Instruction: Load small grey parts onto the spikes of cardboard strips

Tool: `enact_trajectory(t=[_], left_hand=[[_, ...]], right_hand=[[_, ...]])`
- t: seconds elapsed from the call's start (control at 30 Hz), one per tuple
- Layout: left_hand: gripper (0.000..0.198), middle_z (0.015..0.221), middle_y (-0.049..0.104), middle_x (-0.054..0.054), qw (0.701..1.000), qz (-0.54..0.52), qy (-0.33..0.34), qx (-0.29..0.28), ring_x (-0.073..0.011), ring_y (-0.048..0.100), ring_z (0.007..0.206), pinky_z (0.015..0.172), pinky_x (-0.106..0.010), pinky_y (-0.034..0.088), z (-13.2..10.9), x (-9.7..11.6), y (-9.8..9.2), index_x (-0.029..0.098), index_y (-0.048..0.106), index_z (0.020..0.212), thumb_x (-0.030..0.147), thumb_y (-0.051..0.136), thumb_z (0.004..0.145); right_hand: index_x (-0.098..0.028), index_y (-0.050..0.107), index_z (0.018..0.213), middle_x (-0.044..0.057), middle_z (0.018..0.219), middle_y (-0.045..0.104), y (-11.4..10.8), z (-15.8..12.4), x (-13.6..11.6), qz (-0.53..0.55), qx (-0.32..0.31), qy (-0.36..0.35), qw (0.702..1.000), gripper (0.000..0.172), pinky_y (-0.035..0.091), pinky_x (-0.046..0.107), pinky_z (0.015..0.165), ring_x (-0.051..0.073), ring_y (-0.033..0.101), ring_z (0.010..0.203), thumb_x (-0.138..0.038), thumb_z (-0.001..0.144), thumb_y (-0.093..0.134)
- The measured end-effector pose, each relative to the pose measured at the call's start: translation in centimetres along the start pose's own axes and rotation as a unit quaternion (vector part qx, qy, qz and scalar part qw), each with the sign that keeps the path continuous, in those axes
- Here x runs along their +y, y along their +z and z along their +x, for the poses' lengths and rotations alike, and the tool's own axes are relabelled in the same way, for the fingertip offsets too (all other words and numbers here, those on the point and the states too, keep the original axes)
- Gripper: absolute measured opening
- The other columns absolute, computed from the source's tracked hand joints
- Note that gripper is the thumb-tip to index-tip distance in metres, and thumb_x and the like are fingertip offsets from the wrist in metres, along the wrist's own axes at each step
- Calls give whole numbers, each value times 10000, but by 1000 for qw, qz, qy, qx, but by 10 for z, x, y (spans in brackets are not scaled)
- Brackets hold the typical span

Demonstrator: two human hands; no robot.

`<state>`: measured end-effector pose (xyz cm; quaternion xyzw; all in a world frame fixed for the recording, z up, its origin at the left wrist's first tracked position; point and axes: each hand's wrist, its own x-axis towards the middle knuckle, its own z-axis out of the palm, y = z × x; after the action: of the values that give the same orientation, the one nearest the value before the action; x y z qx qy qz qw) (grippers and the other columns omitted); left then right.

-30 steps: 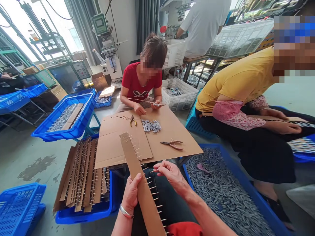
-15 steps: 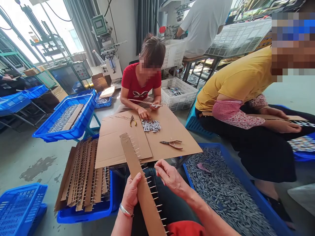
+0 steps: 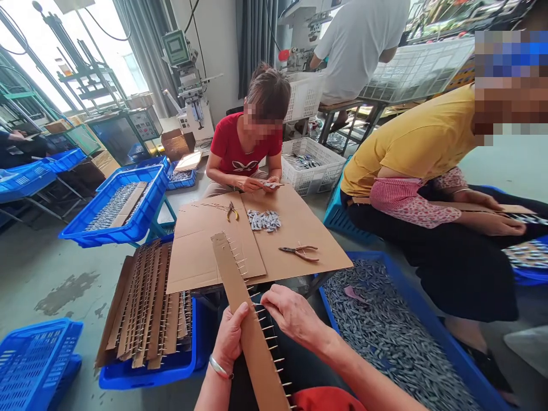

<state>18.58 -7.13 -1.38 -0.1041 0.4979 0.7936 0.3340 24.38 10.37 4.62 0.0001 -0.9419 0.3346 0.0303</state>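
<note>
In hands [image 3: 229,338] [image 3: 293,314], cardboard strip [image 3: 233,282] lengthwise away.

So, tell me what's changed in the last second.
The right hand moved left, closing in on the pinned edge of the cardboard strip. The left hand kept gripping the strip; the pliers on the cardboard sheet stayed put.

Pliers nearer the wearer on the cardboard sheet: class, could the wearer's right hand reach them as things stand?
Probably yes. The pliers lie uncovered on the cardboard sheet, just beyond the right hand, with nothing standing between them, though that hand is at the cardboard strip.
</note>
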Motion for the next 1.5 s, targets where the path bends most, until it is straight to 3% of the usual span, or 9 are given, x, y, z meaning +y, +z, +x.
enact_trajectory(t=[0.33,0.83,1.0,1.17,1.5], left_hand=[[431,743,734,-37,1000,-7,-5,3,-169,665,633,601,-279,544,0,1,1,146,701,904,423,891,634],[431,745,728,-37,1000,26,6,1,-170,654,636,603,-288,538,1,-1,0,144,686,896,447,875,656],[465,780,738,-47,1000,25,11,14,-176,660,658,612,-288,538,0,-1,-1,143,688,920,449,887,632],[450,783,739,-52,1000,26,13,-8,-163,649,637,610,-283,532,0,-2,-3,133,705,945,445,868,665],[453,811,741,-63,1000,23,17,-6,-182,656,665,619,-308,550,0,-2,-2,133,710,955,440,871,663]], right_hand=[[-215,696,889,39,893,634,-3,1,-4,-35,-31,17,999,264,418,265,742,179,598,852,-183,993,456],[-188,670,814,41,848,677,-3,12,-9,-139,-32,-26,989,244,362,284,691,174,609,796,-129,953,478],[-193,660,793,21,821,670,6,13,-6,-138,-15,-32,990,244,343,276,680,154,599,764,-139,954,485],[-188,652,781,24,808,665,14,11,-4,-141,11,-48,989,240,339,285,687,155,589,752,-120,942,487],[-177,654,776,52,834,679,19,14,-9,-147,2,-49,988,235,361,285,703,170,598,780,-84,915,489]])
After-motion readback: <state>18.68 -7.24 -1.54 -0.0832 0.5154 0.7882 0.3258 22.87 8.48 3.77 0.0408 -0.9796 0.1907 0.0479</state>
